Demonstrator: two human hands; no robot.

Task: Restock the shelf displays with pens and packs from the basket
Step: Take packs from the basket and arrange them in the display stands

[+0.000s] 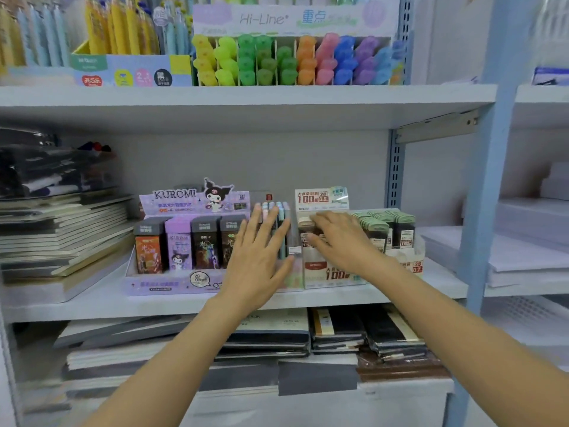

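Note:
On the middle shelf (92, 303) stand three displays side by side. The purple Kuromi display (172, 285) on the left holds several upright lead packs. A clear box of pastel pens (281, 211) sits in the middle. The white display (332, 275) on the right holds beige and green-topped packs (385, 223). My left hand (261, 254) lies flat with straight fingers against the pastel pen box and the Kuromi display's right end. My right hand (341, 238) reaches into the white display, fingers on a beige pack (304, 223); whether it grips the pack is unclear. No basket is in view.
The top shelf carries a highlighter display (292, 60) and pen boxes (129, 69). Stacked notebooks (61, 232) fill the middle shelf's left; more notebooks (277, 337) lie on the shelf below. A blue upright (489, 167) and paper stacks (529, 251) stand to the right.

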